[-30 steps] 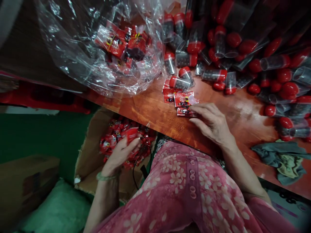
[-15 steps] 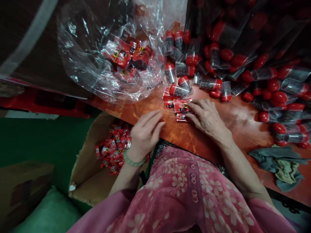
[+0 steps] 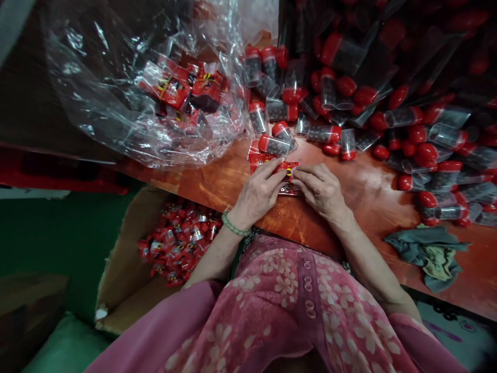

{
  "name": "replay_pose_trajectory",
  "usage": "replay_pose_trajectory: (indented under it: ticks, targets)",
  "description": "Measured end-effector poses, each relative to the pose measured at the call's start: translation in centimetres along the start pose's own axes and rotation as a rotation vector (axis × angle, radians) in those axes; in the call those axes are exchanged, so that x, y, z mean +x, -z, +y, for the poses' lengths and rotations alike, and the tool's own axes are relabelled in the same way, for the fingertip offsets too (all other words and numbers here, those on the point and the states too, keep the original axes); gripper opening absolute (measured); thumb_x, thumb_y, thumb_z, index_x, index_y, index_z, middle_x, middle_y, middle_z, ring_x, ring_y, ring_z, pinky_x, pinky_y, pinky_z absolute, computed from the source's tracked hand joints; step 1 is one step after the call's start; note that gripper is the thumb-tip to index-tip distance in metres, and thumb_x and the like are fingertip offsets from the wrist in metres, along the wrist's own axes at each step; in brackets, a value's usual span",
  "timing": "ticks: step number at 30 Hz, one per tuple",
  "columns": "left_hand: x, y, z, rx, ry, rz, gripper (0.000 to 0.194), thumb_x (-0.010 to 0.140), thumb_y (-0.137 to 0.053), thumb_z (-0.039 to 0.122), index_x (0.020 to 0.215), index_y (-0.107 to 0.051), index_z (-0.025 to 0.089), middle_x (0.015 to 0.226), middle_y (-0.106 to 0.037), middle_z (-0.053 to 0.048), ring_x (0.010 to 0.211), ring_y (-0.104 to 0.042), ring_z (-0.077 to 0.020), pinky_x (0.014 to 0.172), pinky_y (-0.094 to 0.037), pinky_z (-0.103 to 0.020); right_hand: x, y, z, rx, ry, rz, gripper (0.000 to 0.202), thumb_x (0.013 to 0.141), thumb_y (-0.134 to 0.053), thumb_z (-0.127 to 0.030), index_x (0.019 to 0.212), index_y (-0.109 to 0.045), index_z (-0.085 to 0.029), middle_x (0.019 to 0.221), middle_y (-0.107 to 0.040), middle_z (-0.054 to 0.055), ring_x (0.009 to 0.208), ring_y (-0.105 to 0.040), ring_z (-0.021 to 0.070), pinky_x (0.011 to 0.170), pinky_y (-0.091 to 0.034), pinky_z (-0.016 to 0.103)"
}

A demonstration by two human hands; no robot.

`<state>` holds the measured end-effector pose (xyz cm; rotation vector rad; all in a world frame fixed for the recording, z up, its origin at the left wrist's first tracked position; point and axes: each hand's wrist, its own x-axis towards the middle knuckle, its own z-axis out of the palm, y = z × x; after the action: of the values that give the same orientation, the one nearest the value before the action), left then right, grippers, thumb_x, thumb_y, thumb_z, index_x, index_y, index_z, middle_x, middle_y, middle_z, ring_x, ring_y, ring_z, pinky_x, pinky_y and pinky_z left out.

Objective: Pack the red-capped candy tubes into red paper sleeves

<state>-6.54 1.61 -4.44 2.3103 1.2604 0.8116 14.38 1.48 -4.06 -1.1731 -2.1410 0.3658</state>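
Note:
At the table's near edge, my left hand [image 3: 259,192] and my right hand [image 3: 321,189] meet at a small red printed packet [image 3: 292,165]. The left fingers and thumb pinch its left side, and the right fingertips are closed on its right side. My fingers hide part of it. Another packet lies flat beneath, its dark shiny lower edge [image 3: 289,192] showing. More red printed packets [image 3: 254,155] lie just beyond my left fingers. Touching these is a clear tube with a red cap and dark contents [image 3: 274,145], lying on its side.
A big heap of red-capped clear tubes [image 3: 423,155] covers the table's back right. At the back left sits a clear plastic bag [image 3: 128,140] with bundled red packets inside. Below the table stands a cardboard box [image 3: 116,280] of red packets. A grey-green cloth [image 3: 411,243] lies at right.
My left hand has moved right, from off the table's edge onto the red packet. My right hand stays at the packet's right side. The whole view has shifted slightly.

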Motion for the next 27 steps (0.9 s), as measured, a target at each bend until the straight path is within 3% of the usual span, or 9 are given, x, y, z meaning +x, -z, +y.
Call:
replay_pose_trajectory:
  ticks: [7, 12, 18, 24, 27]
  targets:
    - [0.1, -0.9, -0.8, -0.020, -0.029, 0.092, 0.031, 0.104, -0.050, 0.029, 0.115, -0.075, 0.014, 0.124, -0.074, -0.014, 0.121, -0.068, -0.0234, 0.108, -0.057, -0.043, -0.7, 1.0, 0.2, 0.047, 0.001, -0.078, 0.033, 0.099, -0.064, -0.039, 0.125, -0.071, -0.021, 0.119, -0.076, 0.015, 0.106, -0.072, 0.0251, 0.091, -0.062, 0.042]
    - [0.3, -1.1, -0.8, -0.018, -0.021, 0.094, 0.031, 0.103, -0.051, 0.030, 0.116, -0.075, 0.014, 0.123, -0.074, -0.014, 0.121, -0.067, -0.0240, 0.107, -0.057, -0.043, -1.5, 0.6, 0.2, 0.006, 0.076, 0.083, 0.018, 0.100, -0.060, -0.022, 0.110, -0.075, -0.022, 0.110, -0.079, 0.012, 0.095, -0.074, 0.0213, 0.082, -0.062, 0.036]
    - [0.3, -0.7, -0.3, 0.071, -0.039, 0.094, 0.032, 0.104, -0.048, 0.029, 0.115, -0.074, 0.015, 0.124, -0.074, -0.011, 0.120, -0.068, -0.0247, 0.106, -0.058, -0.045, -1.0, 0.9, -0.2, -0.021, 0.072, 0.199, 0.011, 0.100, -0.060, -0.021, 0.097, -0.070, -0.022, 0.100, -0.077, 0.010, 0.088, -0.071, 0.0206, 0.079, -0.057, 0.037]
    - [-0.1, -0.3, -0.2, 0.154, 0.007, 0.018, 0.030, 0.101, -0.055, 0.030, 0.119, -0.073, 0.012, 0.126, -0.074, -0.015, 0.122, -0.069, -0.0273, 0.108, -0.057, -0.048, -1.8, 3.0, -0.8, -0.056, 0.096, 0.227, 0.010, 0.100, -0.055, -0.014, 0.100, -0.061, -0.022, 0.093, -0.075, 0.009, 0.082, -0.067, 0.0206, 0.075, -0.055, 0.036]
    - [-0.3, 0.9, 0.9, 0.149, 0.007, -0.016, 0.034, 0.099, -0.055, 0.024, 0.129, -0.067, 0.013, 0.134, -0.071, -0.015, 0.131, -0.064, -0.0294, 0.114, -0.052, -0.053, -2.7, 4.5, -0.9, -0.035, 0.007, 0.258, 0.010, 0.100, -0.055, -0.015, 0.097, -0.060, -0.023, 0.085, -0.071, 0.006, 0.076, -0.064, 0.0190, 0.071, -0.052, 0.033]
